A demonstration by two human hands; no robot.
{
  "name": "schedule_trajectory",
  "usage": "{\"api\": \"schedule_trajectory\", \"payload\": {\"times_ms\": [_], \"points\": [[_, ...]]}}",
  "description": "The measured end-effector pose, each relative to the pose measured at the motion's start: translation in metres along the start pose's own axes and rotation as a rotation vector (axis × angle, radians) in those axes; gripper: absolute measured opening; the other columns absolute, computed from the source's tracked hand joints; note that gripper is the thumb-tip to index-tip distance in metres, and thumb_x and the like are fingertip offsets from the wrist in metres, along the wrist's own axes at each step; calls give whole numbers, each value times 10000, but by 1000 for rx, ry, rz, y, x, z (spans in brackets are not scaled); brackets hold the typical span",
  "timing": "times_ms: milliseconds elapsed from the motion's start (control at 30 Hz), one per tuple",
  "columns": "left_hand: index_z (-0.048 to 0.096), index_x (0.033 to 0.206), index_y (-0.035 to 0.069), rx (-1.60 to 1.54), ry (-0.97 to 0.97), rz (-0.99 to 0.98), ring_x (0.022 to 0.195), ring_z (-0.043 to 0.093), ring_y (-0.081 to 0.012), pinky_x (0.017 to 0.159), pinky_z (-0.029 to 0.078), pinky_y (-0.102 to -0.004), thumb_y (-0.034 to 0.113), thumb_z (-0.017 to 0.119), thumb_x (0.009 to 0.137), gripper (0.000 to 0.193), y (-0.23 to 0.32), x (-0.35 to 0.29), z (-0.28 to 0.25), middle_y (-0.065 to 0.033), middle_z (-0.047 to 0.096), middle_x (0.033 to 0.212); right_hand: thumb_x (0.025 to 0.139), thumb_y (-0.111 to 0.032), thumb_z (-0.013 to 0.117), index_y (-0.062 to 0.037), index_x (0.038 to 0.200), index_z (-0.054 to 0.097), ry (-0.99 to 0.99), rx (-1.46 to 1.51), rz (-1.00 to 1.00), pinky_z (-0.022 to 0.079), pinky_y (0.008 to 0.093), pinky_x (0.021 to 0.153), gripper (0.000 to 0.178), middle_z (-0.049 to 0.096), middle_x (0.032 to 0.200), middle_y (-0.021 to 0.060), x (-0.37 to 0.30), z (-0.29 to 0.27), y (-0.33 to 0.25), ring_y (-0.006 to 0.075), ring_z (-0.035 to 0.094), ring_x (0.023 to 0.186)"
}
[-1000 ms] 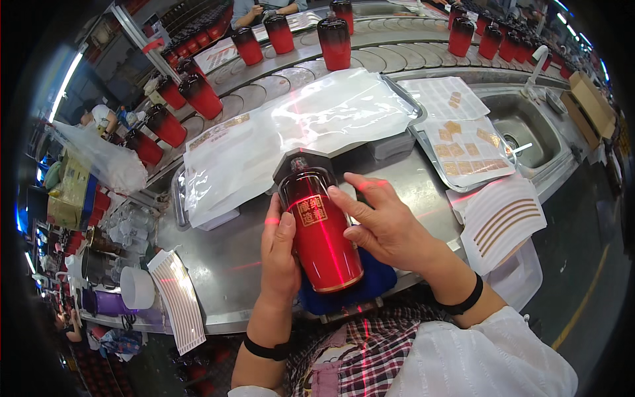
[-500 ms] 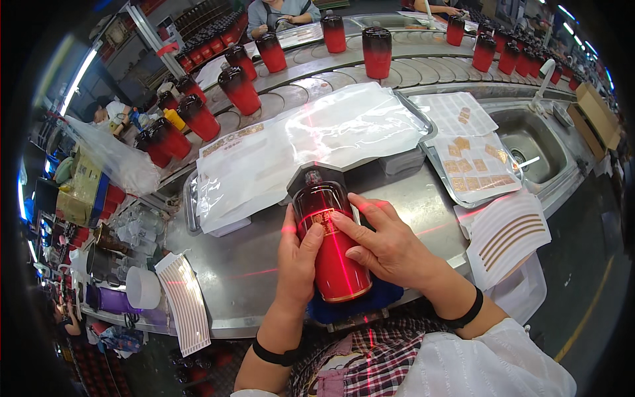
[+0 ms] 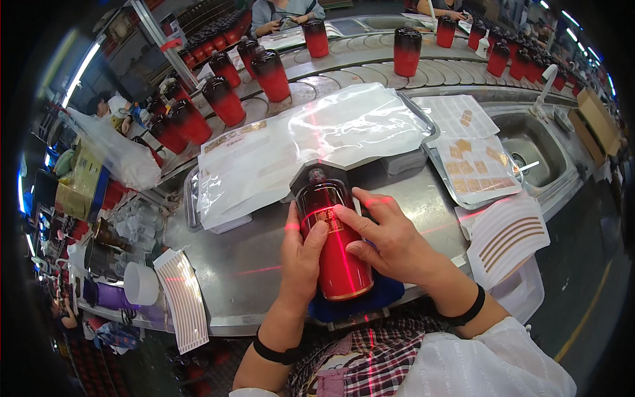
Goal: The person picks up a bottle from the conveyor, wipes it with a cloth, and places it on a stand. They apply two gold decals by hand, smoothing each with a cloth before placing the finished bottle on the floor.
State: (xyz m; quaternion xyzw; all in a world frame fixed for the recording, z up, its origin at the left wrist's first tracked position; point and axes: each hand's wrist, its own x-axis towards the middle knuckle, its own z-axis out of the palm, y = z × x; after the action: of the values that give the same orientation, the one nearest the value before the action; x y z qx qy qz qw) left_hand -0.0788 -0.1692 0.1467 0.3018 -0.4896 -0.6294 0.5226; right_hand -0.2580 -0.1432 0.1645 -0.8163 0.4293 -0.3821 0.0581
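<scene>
A red bottle (image 3: 344,268) with a dark, near-black shoulder lies tilted on a blue pad (image 3: 390,291), its neck pointing away from me into a dark angled holder (image 3: 344,173). My left hand (image 3: 303,255) is wrapped along its left side, the thumb resting by a small gold label (image 3: 330,220) on its front. From the right, my right hand (image 3: 390,235) touches the bottle, with the forefinger at the label's upper corner and other fingers curled near the side. Red laser lines cross the bottle and both hands.
Behind the holder lies a tray under white film sheets (image 3: 317,126). Gold labels (image 3: 473,165) fill a tray at right, beside a sink (image 3: 539,149). Strips with gold bands (image 3: 509,241) and a pale striped sheet (image 3: 182,298) flank me. Red-black bottles (image 3: 270,73) ride the conveyor beyond; a person works across.
Bottles on the conveyor have shifted along to the right. My hands keep hold of the bottle in nearly the same place, with the right forefinger still at the label.
</scene>
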Motion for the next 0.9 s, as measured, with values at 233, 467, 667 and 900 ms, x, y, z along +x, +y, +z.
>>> {"api": "schedule_trajectory", "payload": {"times_ms": [233, 467, 667, 900], "points": [[305, 1438, 19, 63, 24, -47, 1148, 547, -181, 992, 442, -321, 202, 499, 969, 540, 3, -4, -5, -125, 531, 1281, 806, -161, 663, 11, 1040, 506, -334, 20, 83, 524, 436, 727, 330, 632, 832, 216, 69, -45, -21, 380, 642, 831], [174, 1504, -2, -24, -28, -61, 1320, 431, -226, 1091, 351, -359, 241, 397, 1017, 589, -2, -19, -11, -157, 400, 1450, 782, -180, 651, -81, 850, 572, -299, -285, -268, 481, 425, 665, 144, 606, 793, 100, 114, -24, 2, 290, 624, 781], [101, 1498, -65, -61, 60, -12, 1347, 399, -249, 1120, 305, -374, 293, 346, 1036, 634, -2, -33, -13, -207, 367, 1466, 777, -203, 721, -81, 838, 626, -418, 277, -290, 478, 392, 717, 166, 591, 806, 80, 62, -32, -6, 252, 616, 811], [71, 1490, -96, -38, 10, 0, 1371, 350, -232, 1124, 276, -344, 327, 356, 1040, 681, 3, -39, -13, -225, 313, 1495, 797, -176, 711, -11, 883, 637, -493, 319, -124, 508, 400, 694, 200, 630, 837, 168, 86, -35, 1, 347, 632, 771]]}}
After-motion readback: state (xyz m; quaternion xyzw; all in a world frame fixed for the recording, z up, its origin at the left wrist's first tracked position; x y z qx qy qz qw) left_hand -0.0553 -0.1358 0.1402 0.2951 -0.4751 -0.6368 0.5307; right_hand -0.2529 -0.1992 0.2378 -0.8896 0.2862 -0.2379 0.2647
